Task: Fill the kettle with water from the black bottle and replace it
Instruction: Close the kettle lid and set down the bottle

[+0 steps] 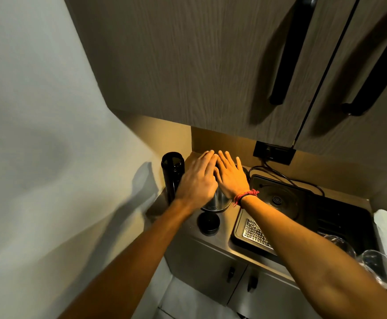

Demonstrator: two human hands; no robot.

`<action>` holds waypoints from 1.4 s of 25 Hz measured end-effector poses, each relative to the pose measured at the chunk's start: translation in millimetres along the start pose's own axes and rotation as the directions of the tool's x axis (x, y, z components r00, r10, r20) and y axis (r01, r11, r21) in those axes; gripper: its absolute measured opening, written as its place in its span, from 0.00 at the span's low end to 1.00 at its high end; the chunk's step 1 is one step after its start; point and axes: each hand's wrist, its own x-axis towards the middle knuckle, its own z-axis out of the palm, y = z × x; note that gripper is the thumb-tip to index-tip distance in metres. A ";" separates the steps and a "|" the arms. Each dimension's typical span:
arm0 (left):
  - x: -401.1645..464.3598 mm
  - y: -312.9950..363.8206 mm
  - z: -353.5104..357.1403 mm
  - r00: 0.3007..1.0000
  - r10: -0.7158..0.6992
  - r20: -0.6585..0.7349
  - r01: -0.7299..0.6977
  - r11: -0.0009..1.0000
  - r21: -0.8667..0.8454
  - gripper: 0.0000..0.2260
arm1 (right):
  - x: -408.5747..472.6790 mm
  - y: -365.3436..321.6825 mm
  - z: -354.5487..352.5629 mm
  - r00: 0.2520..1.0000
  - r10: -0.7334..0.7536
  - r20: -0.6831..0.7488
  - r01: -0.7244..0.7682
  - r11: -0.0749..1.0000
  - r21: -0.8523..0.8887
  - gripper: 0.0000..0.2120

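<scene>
- Head view: both hands lie flat over the kettle, a steel body mostly hidden beneath them at the back of the counter.
- The left hand has its fingers together and extended, palm down, closed on nothing; whether it presses the kettle's top I cannot tell.
- The right hand has its fingers spread, palm down, also holding nothing; its fingertips meet the left's at 12 o'clock over the kettle.
- The bottle stands upright, long axis vertical, mouth open, at 9 o'clock from the left hand and just beside it, against the wall.
- Its cap lies on the counter at 6 o'clock from the kettle.
- Judgement: the left hand is the nearer to the bottle; a short sideways reach toward 9 o'clock would take it.
- A sink sits at 4 o'clock.
</scene>
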 end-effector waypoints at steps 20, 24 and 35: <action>-57.0 4.8 36.1 0.925 -0.267 0.270 0.276 0.961 0.003 0.37 | -87.3 -13.0 34.1 0.967 -0.226 -0.121 0.197 0.958 -0.210 0.19; -102.5 4.7 42.3 0.891 -0.247 0.382 0.269 0.963 -0.004 0.32 | -114.4 -22.0 63.6 0.970 -0.137 0.201 0.155 0.985 -0.077 0.31; -137.2 -4.4 20.8 0.868 -0.324 0.377 0.339 0.940 0.029 0.27 | -104.1 -36.5 41.0 0.974 -0.206 0.093 0.209 0.978 -0.023 0.41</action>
